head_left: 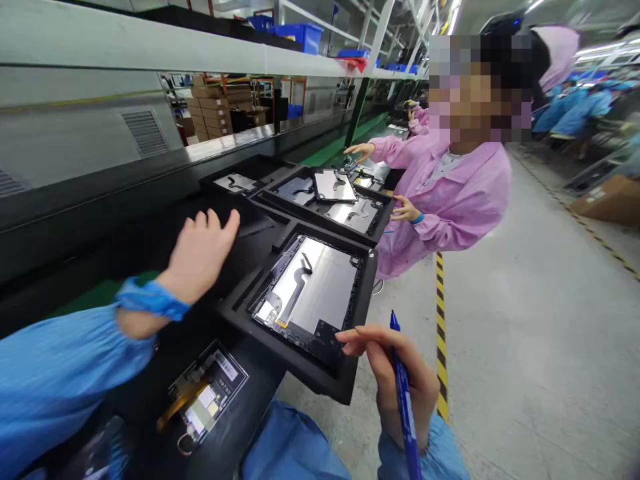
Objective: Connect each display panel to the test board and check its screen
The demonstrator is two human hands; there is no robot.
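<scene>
My left hand [203, 253] is over the black work surface, left of the nearest tray, with its fingers apart and nothing in it. A blue pen [406, 407] is held in my right hand [400, 373], its tip pointing up. The fingertips of that hand are at the near right corner of a black foam tray [313, 383]. Inside the tray lies a silvery panel [327, 287] with a dark flex cable [295, 293] across it. A small circuit board module [207, 393] with an orange ribbon rests on the surface at the lower left.
Beyond my tray, another black tray [370, 235] holds several panels, one lying tilted on top. A person in a pink smock [450, 193] stands there, one hand at its edge. Overhead runs a shelf [200, 40] with blue bins [305, 37]. Yellow-black tape [441, 320] marks the floor.
</scene>
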